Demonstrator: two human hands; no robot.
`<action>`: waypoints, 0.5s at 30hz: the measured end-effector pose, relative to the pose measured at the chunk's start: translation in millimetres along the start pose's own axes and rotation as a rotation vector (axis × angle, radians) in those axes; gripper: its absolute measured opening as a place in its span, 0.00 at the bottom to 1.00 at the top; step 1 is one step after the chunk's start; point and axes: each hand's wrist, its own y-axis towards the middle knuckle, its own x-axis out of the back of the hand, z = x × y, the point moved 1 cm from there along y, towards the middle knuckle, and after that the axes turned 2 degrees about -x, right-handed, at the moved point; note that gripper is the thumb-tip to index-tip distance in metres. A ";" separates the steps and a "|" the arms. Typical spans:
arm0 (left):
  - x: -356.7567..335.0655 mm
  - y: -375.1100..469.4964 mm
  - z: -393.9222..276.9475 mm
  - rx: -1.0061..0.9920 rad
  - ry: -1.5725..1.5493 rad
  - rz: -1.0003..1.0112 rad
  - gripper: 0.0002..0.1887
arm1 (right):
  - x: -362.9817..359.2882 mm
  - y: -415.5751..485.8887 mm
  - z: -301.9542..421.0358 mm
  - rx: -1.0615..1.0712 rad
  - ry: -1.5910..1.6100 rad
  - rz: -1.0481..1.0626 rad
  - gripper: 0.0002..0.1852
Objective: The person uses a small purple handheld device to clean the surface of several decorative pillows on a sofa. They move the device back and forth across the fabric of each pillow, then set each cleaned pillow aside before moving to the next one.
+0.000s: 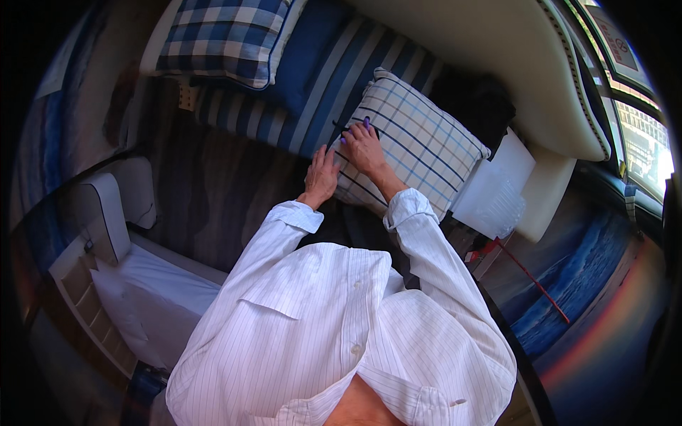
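A cream pillow with dark and light blue checked lines (421, 138) lies before me on a blue-and-grey striped seat (330, 74). My right hand (365, 146) rests over the pillow's left part, closed on a small purple-and-black object (367, 122) that is mostly hidden under the fingers; its kind cannot be told. At the pillow's lower left edge is my left hand (321, 174), fingers slightly apart and touching or close to the edge, with nothing visible in it.
A blue-and-white plaid cushion (221, 40) lies at the upper left. Right of the pillow are a white board or box (482, 186), clear plastic (503, 210) and a red stick (533, 279). A cream backrest (479, 32) curves behind; a white-covered bed (160, 298) stands lower left.
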 end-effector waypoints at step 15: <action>-16.2 12.5 28.9 0.135 -0.270 -0.160 0.23 | 22.3 -24.2 -3.9 0.008 -0.070 -0.028 0.19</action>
